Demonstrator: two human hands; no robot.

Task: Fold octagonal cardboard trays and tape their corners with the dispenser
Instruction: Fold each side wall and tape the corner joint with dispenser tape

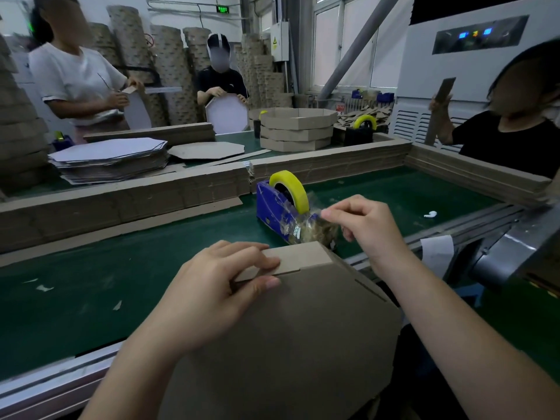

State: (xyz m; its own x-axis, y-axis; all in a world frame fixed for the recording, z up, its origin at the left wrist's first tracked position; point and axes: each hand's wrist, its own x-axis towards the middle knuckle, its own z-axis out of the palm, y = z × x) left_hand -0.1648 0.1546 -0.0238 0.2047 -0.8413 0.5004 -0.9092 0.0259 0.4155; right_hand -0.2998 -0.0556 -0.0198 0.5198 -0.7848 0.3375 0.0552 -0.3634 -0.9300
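Cardboard tray [303,328] is sitting at the near edge of the green belt [121,268], its far corner just in front of the blue tape dispenser [272,210]. The left hand [212,286] is pinching the overlapped flaps there, fingers on top and thumb at the edge. The right hand [369,228] is reaching just past that corner, thumb and forefinger narrowly pinching the clear tape [318,228] at the dispenser's front, while open belt is stretching leftward below a wall of stacked cardboard strips [121,204].
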